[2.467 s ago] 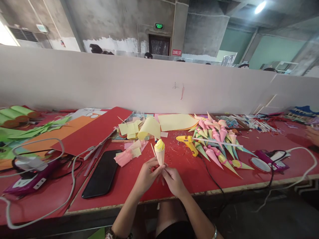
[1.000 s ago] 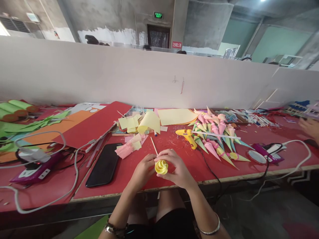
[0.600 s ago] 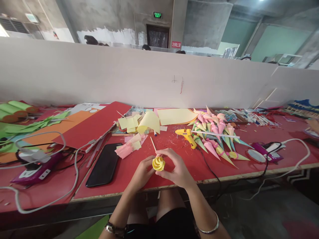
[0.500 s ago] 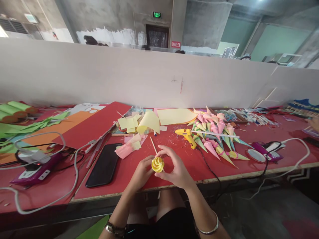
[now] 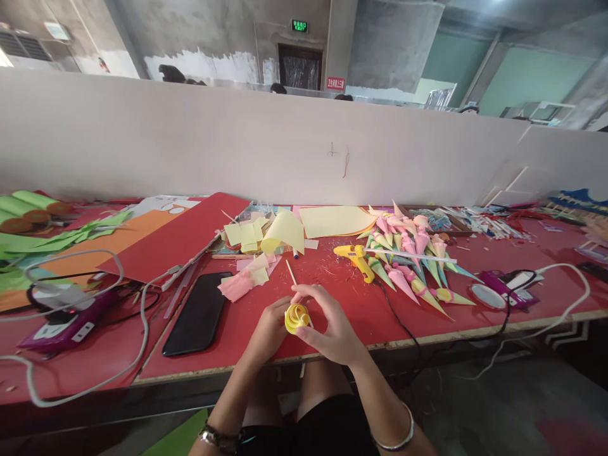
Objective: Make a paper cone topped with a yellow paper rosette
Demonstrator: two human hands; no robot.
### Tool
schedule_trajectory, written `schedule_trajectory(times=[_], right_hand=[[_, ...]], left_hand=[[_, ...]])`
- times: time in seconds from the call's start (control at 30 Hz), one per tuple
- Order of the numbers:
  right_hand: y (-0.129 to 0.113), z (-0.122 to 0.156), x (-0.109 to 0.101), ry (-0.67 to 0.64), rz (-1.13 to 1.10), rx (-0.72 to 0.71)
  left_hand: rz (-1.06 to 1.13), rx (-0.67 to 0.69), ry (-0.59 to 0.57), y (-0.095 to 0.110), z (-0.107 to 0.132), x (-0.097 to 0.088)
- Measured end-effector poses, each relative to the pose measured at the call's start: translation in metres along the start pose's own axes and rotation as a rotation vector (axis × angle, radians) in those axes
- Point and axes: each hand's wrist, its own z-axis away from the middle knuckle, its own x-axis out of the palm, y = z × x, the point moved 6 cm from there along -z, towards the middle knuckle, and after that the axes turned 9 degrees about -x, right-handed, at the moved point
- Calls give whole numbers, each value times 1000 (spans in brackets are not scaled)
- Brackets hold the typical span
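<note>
A yellow paper swirl [image 5: 294, 319], rolled in spiral layers, sits between my hands just over the table's front edge. My left hand [image 5: 270, 329] is closed round its left side, its fingertips partly hidden behind the paper. On the other side, my right hand [image 5: 335, 326] curves round it, the thumb pressing the lower right rim and the forefinger arched over the top. A thin pale stick [image 5: 291, 272] lies on the table just beyond my fingers. To the right rests a yellow glue gun [image 5: 357, 259] with a clear glue stick in its back.
Several paper cones [image 5: 418, 253] in pastel colours are piled at the right. Paper scraps [image 5: 247, 278] and a black phone [image 5: 197, 313] lie left of my hands. Purple power strips [image 5: 71, 326] with looping cables stand on both sides. A white partition [image 5: 237, 139] rises behind the table.
The yellow paper swirl has shifted slightly left and turned, and its layers look looser and more open. My right thumb has come up onto its rim.
</note>
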Motion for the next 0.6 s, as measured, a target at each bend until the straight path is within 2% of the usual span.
schedule_trajectory(times=[0.1,0.43,0.6], right_hand=[[3,2,-1,44,-36,12],[8,4,-1,75,-35,5],[20,9,0,75,-68,44]], left_hand=[[-24,0,2,-2,1,0],[-14,-11,-20,1,1,2],[-30,-10,-19,5,-1,3]])
